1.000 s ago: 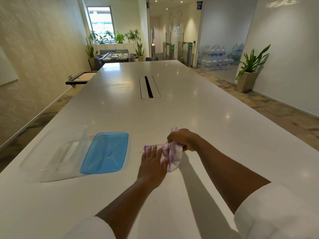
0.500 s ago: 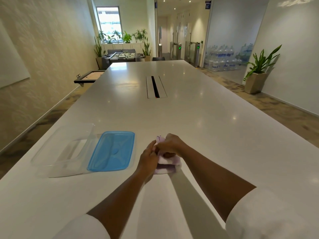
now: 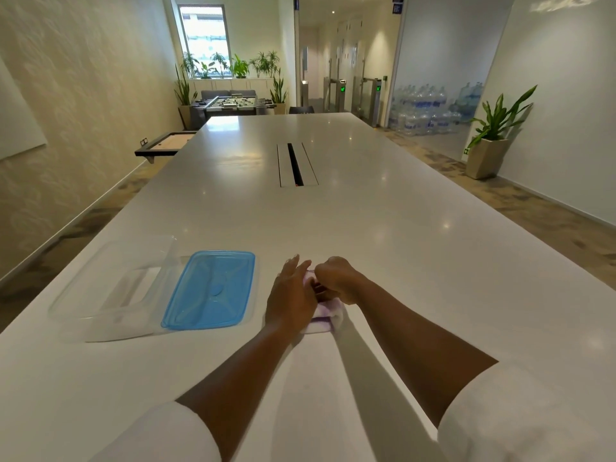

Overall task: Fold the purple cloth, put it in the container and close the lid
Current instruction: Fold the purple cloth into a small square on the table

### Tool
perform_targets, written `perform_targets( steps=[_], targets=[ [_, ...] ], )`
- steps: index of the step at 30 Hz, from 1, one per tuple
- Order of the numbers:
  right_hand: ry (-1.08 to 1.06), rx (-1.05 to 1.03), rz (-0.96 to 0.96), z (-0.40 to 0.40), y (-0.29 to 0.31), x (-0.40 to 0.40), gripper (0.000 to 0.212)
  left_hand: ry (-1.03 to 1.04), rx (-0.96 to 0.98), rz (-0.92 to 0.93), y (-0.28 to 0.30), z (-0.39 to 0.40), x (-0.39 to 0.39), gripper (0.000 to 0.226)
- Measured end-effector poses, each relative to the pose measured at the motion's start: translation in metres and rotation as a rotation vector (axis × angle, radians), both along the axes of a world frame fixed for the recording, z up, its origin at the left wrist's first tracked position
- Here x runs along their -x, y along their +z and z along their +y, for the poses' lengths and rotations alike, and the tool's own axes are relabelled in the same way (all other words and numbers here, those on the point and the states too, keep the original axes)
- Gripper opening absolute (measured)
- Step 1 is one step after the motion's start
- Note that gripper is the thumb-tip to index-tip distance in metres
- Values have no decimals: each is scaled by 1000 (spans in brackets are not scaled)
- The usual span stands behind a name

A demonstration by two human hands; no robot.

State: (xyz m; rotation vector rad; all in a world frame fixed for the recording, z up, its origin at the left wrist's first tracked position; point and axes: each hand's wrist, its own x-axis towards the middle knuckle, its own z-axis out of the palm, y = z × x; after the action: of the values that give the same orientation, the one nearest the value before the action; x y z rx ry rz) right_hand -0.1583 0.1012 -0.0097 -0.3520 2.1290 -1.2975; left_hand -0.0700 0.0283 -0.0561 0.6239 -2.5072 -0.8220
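The purple cloth lies on the white table as a small folded bundle, mostly covered by my hands. My left hand rests flat on its left side with fingers stretched forward. My right hand is curled over the top of the bundle, pinching the fabric. To the left lies the blue lid, flat on the table. Beyond that, further left, stands the clear container, open at the top, with nothing visible inside.
The long white table has a cable slot in its middle. The table's left edge runs close beside the container. A potted plant stands by the right wall, water bottles behind glass further back.
My right hand brought the loose end of the cloth over onto the rest, leaving a smaller bundle. Both hands have closed in together on top of it.
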Motion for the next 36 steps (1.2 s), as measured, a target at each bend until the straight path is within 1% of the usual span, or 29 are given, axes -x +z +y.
perform_targets(
  steps=[3, 4, 6, 7, 9, 11, 13, 15, 17, 20, 23, 25, 27, 30, 32, 33, 35, 36],
  targets=[
    [-53, 46, -73, 6, 0, 1, 14, -74, 73, -86, 4, 6, 5, 54],
    [-57, 49, -86, 7, -1, 2, 12, -84, 63, -118, 3, 7, 6, 53],
    [-68, 23, -66, 9, -3, 3, 10, -101, 20, -165, 2, 9, 6, 43],
    [-76, -6, -8, 10, -5, 4, 9, -107, 11, -179, 1, 9, 6, 39],
    [-86, -82, 204, 9, -10, 4, 17, -121, 15, -180, -3, 9, 5, 39],
    [-89, -150, 410, 9, -13, 1, 25, -148, 50, -175, -9, 9, 3, 46],
    [-63, -201, 564, 9, -18, -3, 27, -182, 90, -168, -15, 8, 2, 56],
    [-7, -230, 663, 9, -27, -3, 31, -213, 115, -161, -21, 6, 1, 61],
    [44, -247, 701, 10, -37, -1, 35, -242, 163, -179, -26, 2, 0, 62],
    [104, -278, 651, 13, -48, 2, 40, -266, 231, -210, -30, -2, -3, 66],
    [163, -352, 633, 14, -53, 6, 40, -271, 286, -255, -33, -2, -4, 71],
    [193, -379, 623, 14, -52, 8, 40, -272, 288, -271, -32, -2, -4, 75],
    [207, -381, 587, 13, -49, 10, 41, -280, 281, -279, -31, -2, -4, 83],
    [176, -343, 486, 13, -40, 14, 47, -284, 284, -276, -27, -1, -5, 99],
    [123, -311, 424, 13, -34, 15, 50, -293, 264, -270, -25, -1, -6, 105],
    [104, -298, 404, 13, -32, 16, 43, -308, 253, -270, -24, -2, -7, 108],
    [81, -255, 323, 15, -26, 17, 17, -356, 232, -261, -22, -6, -9, 111],
    [62, -212, 251, 15, -22, 18, 16, -380, 210, -244, -21, -7, -11, 113]
  ],
)
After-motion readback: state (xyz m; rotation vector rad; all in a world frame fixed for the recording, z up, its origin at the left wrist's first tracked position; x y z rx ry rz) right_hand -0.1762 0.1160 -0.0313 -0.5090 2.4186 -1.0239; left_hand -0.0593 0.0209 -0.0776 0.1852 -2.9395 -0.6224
